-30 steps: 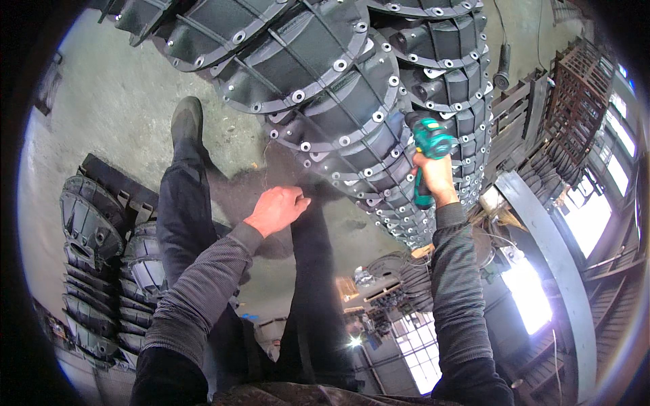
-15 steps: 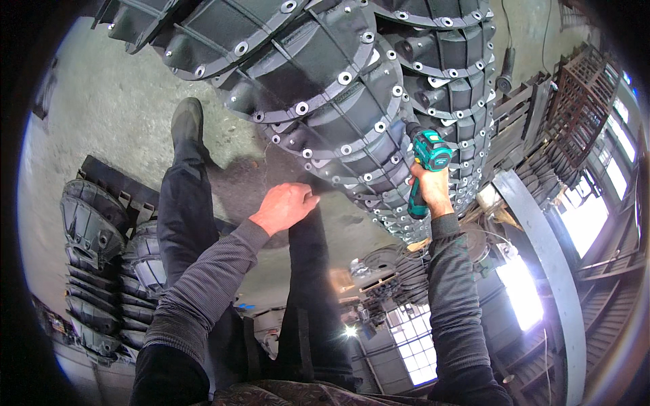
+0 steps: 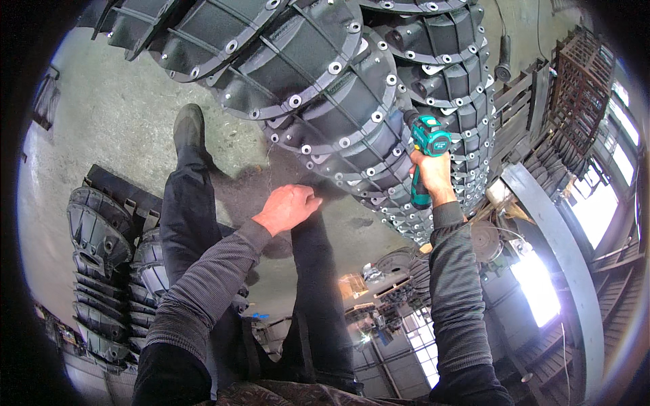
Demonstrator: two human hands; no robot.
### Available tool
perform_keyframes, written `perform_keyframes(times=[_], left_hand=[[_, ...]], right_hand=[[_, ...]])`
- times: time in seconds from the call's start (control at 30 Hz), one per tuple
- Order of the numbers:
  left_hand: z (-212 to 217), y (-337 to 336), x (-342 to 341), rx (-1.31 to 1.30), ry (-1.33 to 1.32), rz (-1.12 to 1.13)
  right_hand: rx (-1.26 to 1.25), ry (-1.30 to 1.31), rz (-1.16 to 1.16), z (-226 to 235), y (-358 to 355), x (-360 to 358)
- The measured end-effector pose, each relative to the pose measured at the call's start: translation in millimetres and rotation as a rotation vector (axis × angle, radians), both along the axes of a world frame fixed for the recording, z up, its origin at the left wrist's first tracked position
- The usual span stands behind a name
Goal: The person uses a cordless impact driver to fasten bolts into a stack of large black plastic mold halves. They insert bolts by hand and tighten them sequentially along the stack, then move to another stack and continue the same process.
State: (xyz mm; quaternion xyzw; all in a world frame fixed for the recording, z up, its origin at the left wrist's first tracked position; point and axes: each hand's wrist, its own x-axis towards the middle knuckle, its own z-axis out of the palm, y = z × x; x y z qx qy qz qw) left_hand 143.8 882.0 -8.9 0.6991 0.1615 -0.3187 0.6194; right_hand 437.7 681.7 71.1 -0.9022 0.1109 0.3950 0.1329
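Observation:
My right hand (image 3: 434, 177) is wrapped round the grip of a teal and black cordless drill (image 3: 431, 137). The drill's dark nose points up and left at a tall stack of dark grey ribbed metal housings (image 3: 345, 111), in the gap beside a second stack (image 3: 443, 95). Whether its tip touches a housing is hidden. Pale bolt holes line the curved flanges. My left hand (image 3: 288, 208) hovers above my leg, near the stack's lower edge and apart from it. Its fingers are curled in, and what they hold, if anything, is hidden.
More ribbed housings (image 3: 101, 233) are piled on the floor at the left. Rusty metal racks (image 3: 583, 84) stand at the far right, near a long grey curved-looking beam (image 3: 562, 250). A black cylindrical object (image 3: 503, 59) on a cable is at the top right.
The whole view has shifted slightly, and the stacks sit a little further up and left. The drill stays in my right hand at the gap; my left hand remains curled.

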Motion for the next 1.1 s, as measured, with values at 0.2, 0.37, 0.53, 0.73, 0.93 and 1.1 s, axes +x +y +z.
perform_keyframes(times=[0.2, 0.37, 0.53, 0.73, 0.93, 1.1], left_hand=[[-5.8, -10.6, -13.7, 0.023, -0.004, -0.072], [-10.9, -20.6, -23.0, 0.044, 0.009, -0.104], [-12.1, -23.1, -26.1, 0.079, -0.028, -0.119], [-21.6, -24.9, -41.2, 0.172, -0.099, -0.129], [-21.1, -23.2, -47.5, 0.166, -0.08, -0.18], [-17.6, -19.2, -46.8, 0.159, -0.039, -0.201]], right_hand=[[0.001, -0.078, 0.016, 4.3, -5.7, -11.8], [0.086, -0.096, -0.056, 61.7, -28.2, -37.9], [0.305, 0.061, -0.347, 96.7, -38.8, -116.3], [0.212, 0.143, -0.272, 39.8, -32.7, -209.3], [0.252, 0.176, -0.326, 15.2, -25.1, -236.9], [0.1, 0.197, -0.285, 12.0, -18.0, -239.2]])
